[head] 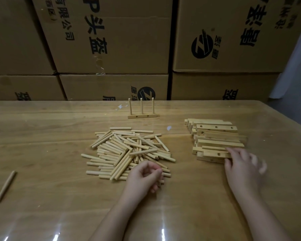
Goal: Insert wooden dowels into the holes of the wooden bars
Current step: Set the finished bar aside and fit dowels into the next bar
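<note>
A heap of loose wooden dowels (129, 150) lies in the middle of the table. A stack of drilled wooden bars (215, 138) sits to its right. My left hand (144, 176) hovers at the near edge of the dowel heap with its fingers loosely curled; I see nothing in it. My right hand (241, 164) rests at the near right end of the bar stack, thumb and fingers touching the ends of the nearest bars (210, 156); its fingers are blurred. One finished bar (142, 116) with three upright dowels stands at the back.
A single dowel (5, 186) lies apart at the left. The glossy wooden table (42, 127) ends at a wall of stacked cardboard boxes (111, 40) behind. The table's right edge runs diagonally past the bar stack.
</note>
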Demonstrator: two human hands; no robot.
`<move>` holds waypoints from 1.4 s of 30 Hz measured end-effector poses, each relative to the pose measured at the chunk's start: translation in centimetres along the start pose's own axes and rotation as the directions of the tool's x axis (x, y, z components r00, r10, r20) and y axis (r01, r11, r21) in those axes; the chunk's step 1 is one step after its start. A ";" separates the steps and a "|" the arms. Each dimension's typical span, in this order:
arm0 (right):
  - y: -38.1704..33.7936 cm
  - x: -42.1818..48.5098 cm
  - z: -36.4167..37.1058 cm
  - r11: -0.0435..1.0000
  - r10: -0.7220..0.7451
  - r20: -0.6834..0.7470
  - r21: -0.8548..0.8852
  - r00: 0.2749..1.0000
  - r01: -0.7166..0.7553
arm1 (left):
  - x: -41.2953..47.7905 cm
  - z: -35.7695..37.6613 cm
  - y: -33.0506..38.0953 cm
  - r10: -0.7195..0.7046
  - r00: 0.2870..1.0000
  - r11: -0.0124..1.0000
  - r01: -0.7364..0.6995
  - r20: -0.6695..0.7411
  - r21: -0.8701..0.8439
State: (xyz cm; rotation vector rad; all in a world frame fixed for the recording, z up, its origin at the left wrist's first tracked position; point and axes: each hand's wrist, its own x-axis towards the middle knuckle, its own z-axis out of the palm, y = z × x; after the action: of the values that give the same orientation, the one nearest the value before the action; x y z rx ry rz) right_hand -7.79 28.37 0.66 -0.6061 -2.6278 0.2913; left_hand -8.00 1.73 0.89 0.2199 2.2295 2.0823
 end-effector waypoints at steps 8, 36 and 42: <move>0.3 0.0 -0.4 0.991 0.062 -0.028 0.125 0.998 -0.058 | 0.1 0.1 -0.1 -0.029 0.999 0.999 0.030 0.022 -0.022; -9.6 -7.9 0.3 0.333 -0.475 0.209 0.942 0.855 -0.045 | 0.9 -1.1 -0.4 -0.043 0.977 0.855 0.144 0.210 -0.498; -10.1 -7.9 0.1 0.333 -0.478 0.370 0.916 0.797 -0.225 | 0.8 -1.0 -0.2 -0.035 0.983 0.851 0.123 0.178 -0.510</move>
State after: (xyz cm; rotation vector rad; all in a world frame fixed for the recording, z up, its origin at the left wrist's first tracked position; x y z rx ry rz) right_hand -5.14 15.82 0.67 0.2127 -2.3180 2.0991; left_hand -8.91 0.88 0.78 0.2396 1.4807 2.4206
